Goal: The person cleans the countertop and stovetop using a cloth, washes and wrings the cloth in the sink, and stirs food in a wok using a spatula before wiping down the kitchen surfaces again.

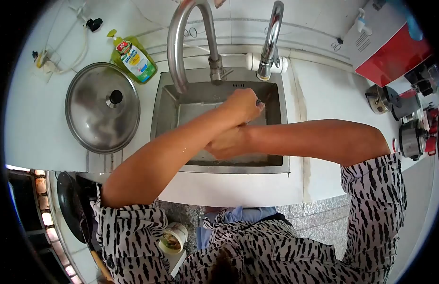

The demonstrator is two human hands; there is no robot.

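Observation:
My forearms cross over the steel sink. My left hand is above the basin, its fingers curled closed; a small dark spot shows near the fingertips, and what they hold, if anything, is hidden. My right hand lies against the underside of my left wrist, nearer to the front rim. The left forearm covers most of its fingers. Small white drops or flecks dot my left forearm. A large curved faucet arches over the basin's left part, and a thinner chrome tap stands behind my left hand.
On the left counter are a domed metal lid with a black knob and a green pump bottle. A red and white appliance and several pots and jars stand at right. A white bucket is below the counter.

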